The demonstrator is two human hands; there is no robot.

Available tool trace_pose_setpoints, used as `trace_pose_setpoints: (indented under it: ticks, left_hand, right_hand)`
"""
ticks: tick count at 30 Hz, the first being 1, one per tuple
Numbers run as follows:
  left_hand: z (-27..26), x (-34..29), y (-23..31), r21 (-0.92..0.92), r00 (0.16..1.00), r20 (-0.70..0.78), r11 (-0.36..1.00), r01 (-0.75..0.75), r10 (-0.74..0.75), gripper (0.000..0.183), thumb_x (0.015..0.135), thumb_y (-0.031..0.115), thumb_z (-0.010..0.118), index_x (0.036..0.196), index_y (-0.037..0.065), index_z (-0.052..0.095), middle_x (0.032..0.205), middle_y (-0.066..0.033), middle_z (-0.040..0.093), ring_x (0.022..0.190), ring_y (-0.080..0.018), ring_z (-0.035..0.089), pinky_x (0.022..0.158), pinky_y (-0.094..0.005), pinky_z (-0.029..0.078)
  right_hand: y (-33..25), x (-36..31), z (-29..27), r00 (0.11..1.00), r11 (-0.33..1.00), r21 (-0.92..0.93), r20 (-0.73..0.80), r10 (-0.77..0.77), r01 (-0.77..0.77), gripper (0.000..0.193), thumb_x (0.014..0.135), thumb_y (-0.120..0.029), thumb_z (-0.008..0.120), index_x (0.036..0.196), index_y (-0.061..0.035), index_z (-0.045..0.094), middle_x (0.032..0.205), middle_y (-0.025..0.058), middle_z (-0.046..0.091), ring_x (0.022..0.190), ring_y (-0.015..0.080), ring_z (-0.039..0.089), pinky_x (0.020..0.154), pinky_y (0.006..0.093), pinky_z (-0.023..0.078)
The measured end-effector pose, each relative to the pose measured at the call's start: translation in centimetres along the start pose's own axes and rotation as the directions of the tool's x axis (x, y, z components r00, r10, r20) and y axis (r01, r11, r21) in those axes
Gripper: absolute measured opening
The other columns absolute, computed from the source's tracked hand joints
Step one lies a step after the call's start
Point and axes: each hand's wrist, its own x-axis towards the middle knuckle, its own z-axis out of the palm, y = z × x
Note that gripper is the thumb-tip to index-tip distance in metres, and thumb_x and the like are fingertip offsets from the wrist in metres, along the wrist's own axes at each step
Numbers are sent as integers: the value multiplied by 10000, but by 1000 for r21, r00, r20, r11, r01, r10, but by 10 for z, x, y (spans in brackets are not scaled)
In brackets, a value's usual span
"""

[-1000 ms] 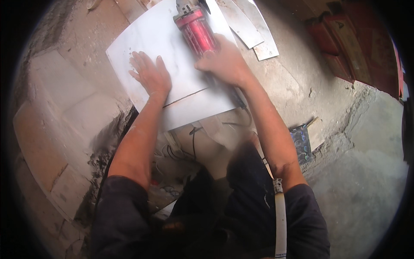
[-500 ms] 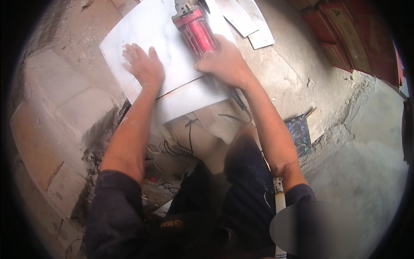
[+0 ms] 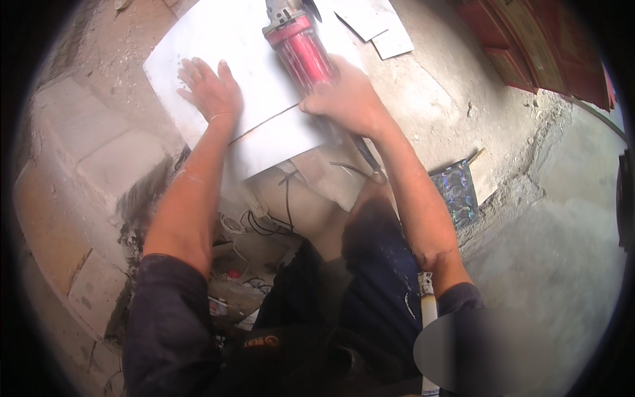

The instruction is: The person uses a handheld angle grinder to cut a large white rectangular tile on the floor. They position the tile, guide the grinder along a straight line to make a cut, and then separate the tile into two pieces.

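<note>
A large white slab [image 3: 218, 30], like a tile, lies in front of me with a dark straight line [image 3: 264, 122] across its near part. My left hand [image 3: 213, 91] rests flat on its left side, fingers stretched out and holding nothing. In my right hand [image 3: 349, 99] is a red angle grinder [image 3: 301, 56], the fingers wrapped round the rear of its body. The grinder's metal head points away from me, above the slab, and its disc shows only in part at the top edge. From its rear a dark cord [image 3: 369, 155] runs down beside my right forearm.
Beyond the slab lie white offcuts [image 3: 393, 43]. Red cartons [image 3: 516, 43] stand at the far right. A dark patterned packet [image 3: 456, 192] lies right of my forearm. Pale blocks [image 3: 122, 165] stand at left; loose cables [image 3: 268, 225] lie below the slab. A cigarette [image 3: 428, 314] shows at lower right.
The view has shifted slightly, with the slab and offcuts now a little further left and up. My left hand has moved with the slab. The right hand keeps its hold on the grinder.
</note>
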Motion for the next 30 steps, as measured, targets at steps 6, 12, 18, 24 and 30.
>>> trace_pose_setpoints:
  ticks: [6, 12, 18, 24, 30]
  left_hand:
    - [1, 1, -1, 4, 1000, -21, 1000, -12, 12, 716, 1061, 438, 359, 1539, -93, 314, 1649, -269, 216, 1543, -432, 145, 1216, -631, 80]
    - [6, 3, -4, -9, 998, -56, 999, -39, 38, 720, 1058, 448, 363, 1536, -88, 323, 1644, -270, 230, 1540, -432, 154, 1213, -635, 83]
    - [6, 3, -5, -21, 998, -57, 999, -37, 36, 727, 1050, 449, 371, 1534, -92, 325, 1646, -272, 228, 1542, -432, 150, 1214, -638, 74]
    - [4, 3, -3, -43, 997, -62, 998, -38, 36, 724, 1050, 451, 364, 1534, -86, 327, 1649, -270, 222, 1545, -425, 146, 1222, -629, 68]
    - [4, 3, -4, 2, 998, -55, 999, -36, 36, 728, 1051, 459, 363, 1538, -80, 323, 1651, -262, 222, 1549, -418, 144, 1225, -627, 71]
  right_hand:
    - [7, -17, 0, 1000, 1000, 22, 21, 6, -6, 804, 671, -301, 821, 1339, 44, 538, 1070, 172, 679, 982, 251, 656, 900, 362, 529]
    - [15, -33, 1, 1000, 1000, -5, -12, 1, -1, 853, 626, -346, 826, 1311, 68, 531, 1053, 229, 685, 986, 322, 684, 904, 395, 536]
    - [15, -47, 0, 999, 999, -18, -5, 35, -35, 812, 629, -337, 820, 1280, 62, 543, 1036, 230, 684, 968, 324, 683, 891, 397, 534]
    - [22, -59, -2, 997, 997, -17, 22, 76, -75, 917, 659, -318, 826, 1431, 39, 481, 1163, 216, 669, 1073, 304, 647, 967, 391, 512]
    - [26, -73, -1, 996, 997, -8, 25, 82, -82, 854, 656, -298, 823, 1395, 17, 532, 1195, 208, 661, 1104, 312, 635, 981, 394, 498]
